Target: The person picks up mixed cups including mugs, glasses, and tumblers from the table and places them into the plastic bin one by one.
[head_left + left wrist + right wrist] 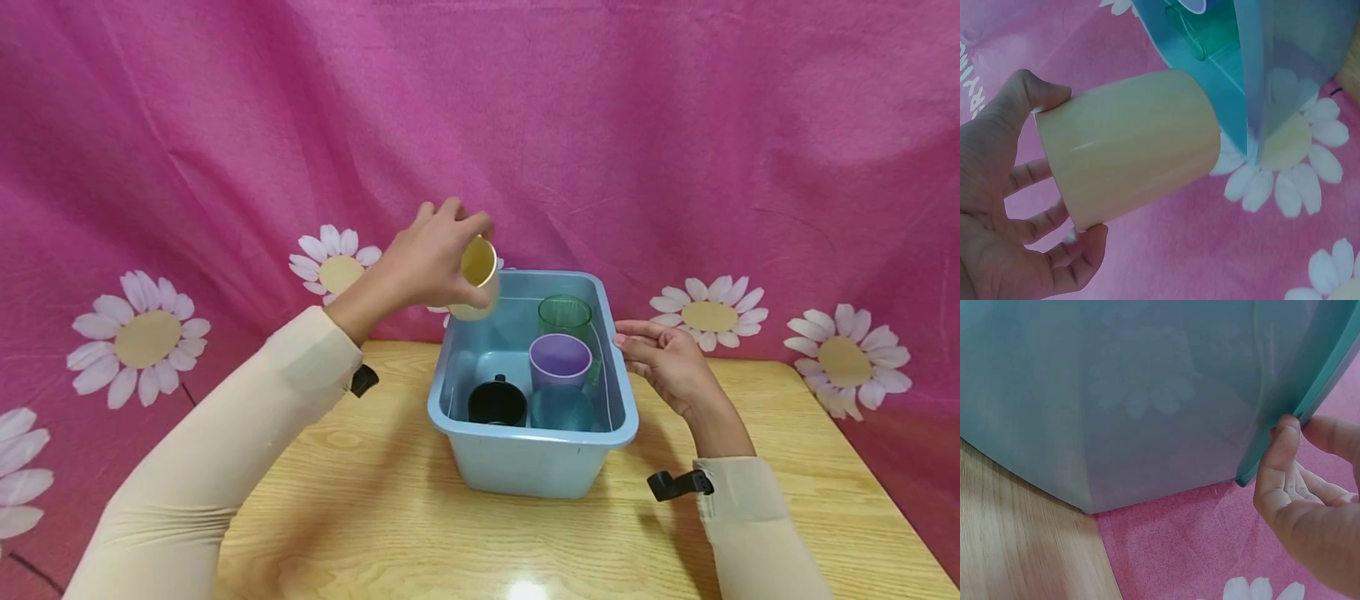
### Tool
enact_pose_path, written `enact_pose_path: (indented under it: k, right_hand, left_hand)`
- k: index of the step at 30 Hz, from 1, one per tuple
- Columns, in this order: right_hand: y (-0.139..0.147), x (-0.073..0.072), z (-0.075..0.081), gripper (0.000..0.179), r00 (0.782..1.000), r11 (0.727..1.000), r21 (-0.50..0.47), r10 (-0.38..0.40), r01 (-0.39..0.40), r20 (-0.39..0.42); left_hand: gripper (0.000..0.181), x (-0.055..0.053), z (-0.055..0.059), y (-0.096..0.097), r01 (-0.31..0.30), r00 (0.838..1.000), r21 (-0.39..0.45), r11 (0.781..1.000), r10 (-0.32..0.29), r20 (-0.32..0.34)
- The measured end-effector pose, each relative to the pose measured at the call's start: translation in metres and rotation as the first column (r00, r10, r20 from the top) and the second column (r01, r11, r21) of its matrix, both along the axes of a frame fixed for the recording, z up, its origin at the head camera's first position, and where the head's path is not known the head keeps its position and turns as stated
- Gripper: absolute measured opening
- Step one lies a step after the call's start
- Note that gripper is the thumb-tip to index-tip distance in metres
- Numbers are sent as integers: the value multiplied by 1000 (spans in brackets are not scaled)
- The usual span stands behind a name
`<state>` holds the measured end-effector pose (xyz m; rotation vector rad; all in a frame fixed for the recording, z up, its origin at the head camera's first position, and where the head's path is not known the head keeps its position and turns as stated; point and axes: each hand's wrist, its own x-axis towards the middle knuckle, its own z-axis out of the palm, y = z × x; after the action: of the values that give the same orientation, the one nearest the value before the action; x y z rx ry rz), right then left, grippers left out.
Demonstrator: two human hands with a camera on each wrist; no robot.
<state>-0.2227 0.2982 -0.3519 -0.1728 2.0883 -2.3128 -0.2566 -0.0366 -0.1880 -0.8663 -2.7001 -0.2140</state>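
Note:
My left hand [431,258] holds a pale yellow cup [1132,150] by its rim, thumb and fingers spread around the mouth. The cup is tilted, above the far left corner of a light blue plastic basin [525,462]. At the basin's right side, my right hand [671,367] pinches the rim between thumb and finger, as the right wrist view shows. Inside the basin, a purple cup [561,358] stands between a green clear glass [565,312] at the back and a blue see-through cup [562,408] in front. A black mug [498,404] sits at the front left.
The basin stands on a light wooden table [360,517]. A pink cloth [600,125] with large white daisies hangs behind the table and down its sides. Black straps with small black devices [660,486] are on both wrists.

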Motion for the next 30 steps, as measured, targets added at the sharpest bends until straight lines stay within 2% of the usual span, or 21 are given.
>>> enact_pose_path:
  k: [13, 22, 30]
  right_hand:
    - [-2, 2, -1, 49, 1000, 1000, 14, 5, -6, 2]
    - [-1, 0, 0, 48, 1000, 1000, 1, 5, -5, -1]
    - [-2, 0, -1, 48, 1000, 1000, -1, 10, -10, 1]
  left_hand:
    - [63, -14, -26, 21, 1, 999, -15, 1000, 0, 35]
    - [70, -32, -49, 26, 31, 999, -19, 999, -30, 45]
    - [74, -41, -67, 31, 77, 994, -53, 996, -73, 78]
